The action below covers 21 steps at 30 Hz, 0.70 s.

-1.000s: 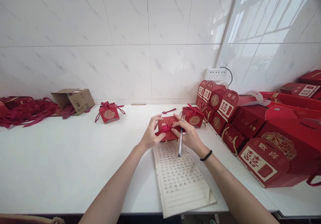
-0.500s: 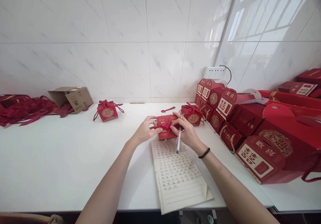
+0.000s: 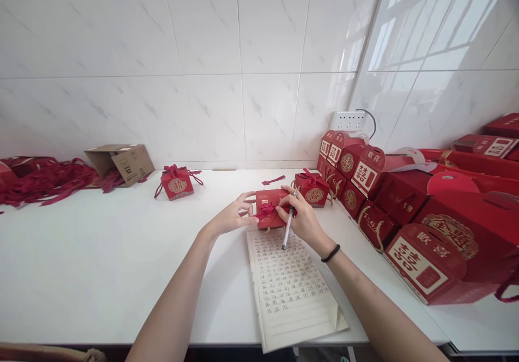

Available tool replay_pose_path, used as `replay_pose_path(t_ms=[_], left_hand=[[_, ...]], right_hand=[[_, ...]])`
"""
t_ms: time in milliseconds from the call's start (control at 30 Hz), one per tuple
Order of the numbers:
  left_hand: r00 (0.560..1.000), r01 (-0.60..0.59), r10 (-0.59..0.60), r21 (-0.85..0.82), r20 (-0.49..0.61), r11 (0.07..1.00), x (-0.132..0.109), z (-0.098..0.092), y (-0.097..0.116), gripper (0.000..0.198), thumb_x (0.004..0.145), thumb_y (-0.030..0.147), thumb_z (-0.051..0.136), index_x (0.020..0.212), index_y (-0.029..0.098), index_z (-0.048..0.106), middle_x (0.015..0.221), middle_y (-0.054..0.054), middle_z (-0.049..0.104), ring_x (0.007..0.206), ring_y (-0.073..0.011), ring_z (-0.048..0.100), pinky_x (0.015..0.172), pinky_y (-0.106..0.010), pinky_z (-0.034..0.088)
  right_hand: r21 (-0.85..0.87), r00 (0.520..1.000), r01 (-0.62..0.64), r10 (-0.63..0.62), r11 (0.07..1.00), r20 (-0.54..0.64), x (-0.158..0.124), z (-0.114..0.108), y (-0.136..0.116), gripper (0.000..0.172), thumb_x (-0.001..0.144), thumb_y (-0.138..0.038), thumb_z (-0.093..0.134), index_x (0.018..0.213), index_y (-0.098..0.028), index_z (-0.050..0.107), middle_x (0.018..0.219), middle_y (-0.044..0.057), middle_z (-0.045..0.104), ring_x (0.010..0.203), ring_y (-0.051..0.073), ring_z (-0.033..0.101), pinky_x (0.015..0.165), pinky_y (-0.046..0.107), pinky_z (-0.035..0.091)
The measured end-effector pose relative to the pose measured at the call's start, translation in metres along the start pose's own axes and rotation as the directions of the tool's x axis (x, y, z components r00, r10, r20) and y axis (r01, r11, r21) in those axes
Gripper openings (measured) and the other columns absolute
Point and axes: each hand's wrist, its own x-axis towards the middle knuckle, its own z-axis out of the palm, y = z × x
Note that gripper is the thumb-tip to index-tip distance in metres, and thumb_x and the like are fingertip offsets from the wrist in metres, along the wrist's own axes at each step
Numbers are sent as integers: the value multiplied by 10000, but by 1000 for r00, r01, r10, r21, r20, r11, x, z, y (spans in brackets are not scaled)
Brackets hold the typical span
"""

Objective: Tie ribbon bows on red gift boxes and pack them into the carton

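Note:
A small red gift box [image 3: 269,195] with gold print sits at the far end of a handwritten sheet. Its dark pink ribbon bow [image 3: 266,209] is tied across the top. At the box's left side, my left hand [image 3: 234,213] has fingers curled against the box, thumb and fingertips closed on the ribbon's left end. My right hand [image 3: 305,216] keeps a pen [image 3: 288,226] between its fingers, tip down over the paper [image 3: 292,286]. Its thumb and index finger meet at the bow's right side, partly hiding it.
Finished-looking red boxes with bows stand to the left [image 3: 177,184] and just right [image 3: 311,190]. Larger red boxes [image 3: 419,262] line the right side. A loose ribbon [image 3: 273,180] lies behind. Tangled ribbons [image 3: 52,181] and a cardboard box [image 3: 132,166] are at far left.
My left thumb has shifted from the bow down and left to the ribbon's end. The pen has tilted slightly more. The whole view has shifted a little.

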Motion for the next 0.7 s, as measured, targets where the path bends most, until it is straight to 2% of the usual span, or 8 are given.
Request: replay_pose_path(t_ms=[133, 267, 367, 433, 500, 567, 633, 700], left_hand=[[994, 28, -24, -36, 104, 999, -2, -5, -1, 306, 701, 357, 670, 537, 171, 491, 1501, 30, 206, 1375, -264, 238, 1023, -405, 379], [980, 48, -60, 69, 188, 997, -5, -11, -1, 274, 707, 371, 657, 565, 184, 516, 1531, 58, 97, 1409, -252, 115, 1069, -424, 308], [966, 89, -131, 187, 224, 978, -8, -15, -2, 252, 700, 381, 649, 576, 192, 538, 1521, 18, 170, 1365, -274, 255, 1062, -437, 306], [961, 108, -161, 234, 223, 966, -9, -17, -2, 207, 670, 368, 659, 599, 200, 561, 1462, -28, 323, 1293, -292, 375, 1009, -433, 361], [984, 106, -133, 209, 118, 972, -8, -16, 0, 140, 679, 343, 615, 668, 208, 581, 1312, -65, 504, 1197, -282, 472, 945, -413, 406], [991, 85, -69, 144, -115, 986, -5, -11, 4, 123, 722, 319, 522, 719, 202, 562, 1069, -67, 619, 1032, -240, 557, 868, -377, 437], [952, 37, 1, 119, -306, 992, -2, -2, 10, 126, 748, 303, 472, 722, 193, 527, 877, -39, 616, 860, -192, 571, 774, -330, 451], [935, -9, 64, 155, -349, 988, 1, 7, 15, 123, 757, 298, 480, 733, 189, 533, 816, -21, 587, 765, -160, 544, 699, -293, 442]], right_hand=[[1, 1000, 0, 0, 1000, -2, 0, 0, 0, 63, 847, -234, 534, 793, -208, 513, 1138, 119, 519, 1198, 248, 440, 907, 381, 434], [-1, 1000, -8, 8, 1000, -18, 0, 0, -1, 45, 836, -225, 543, 805, -210, 515, 1130, 116, 522, 1178, 243, 459, 876, 370, 450], [4, 1000, -10, 11, 1000, -14, 0, -1, -2, 50, 837, -226, 541, 802, -211, 508, 1119, 117, 525, 1188, 247, 452, 868, 373, 452], [9, 1000, -11, 11, 1000, -5, 1, -1, -2, 51, 840, -227, 536, 803, -212, 504, 1107, 116, 531, 1197, 252, 442, 858, 373, 456], [16, 1000, -9, 9, 1000, -6, 1, -1, -3, 47, 841, -223, 532, 805, -212, 504, 1090, 113, 539, 1202, 254, 436, 858, 373, 454], [20, 1000, -9, 9, 1000, -15, 0, -1, -3, 43, 840, -216, 529, 807, -212, 502, 1076, 112, 544, 1204, 256, 434, 860, 374, 452], [24, 1000, -10, 10, 1000, -15, 0, 0, -4, 41, 840, -212, 524, 806, -211, 501, 1070, 113, 545, 1209, 258, 428, 860, 377, 450], [26, 1000, -11, 11, 1000, -8, 1, 0, -4, 40, 843, -212, 516, 806, -210, 501, 1064, 114, 548, 1214, 260, 421, 865, 382, 447]])
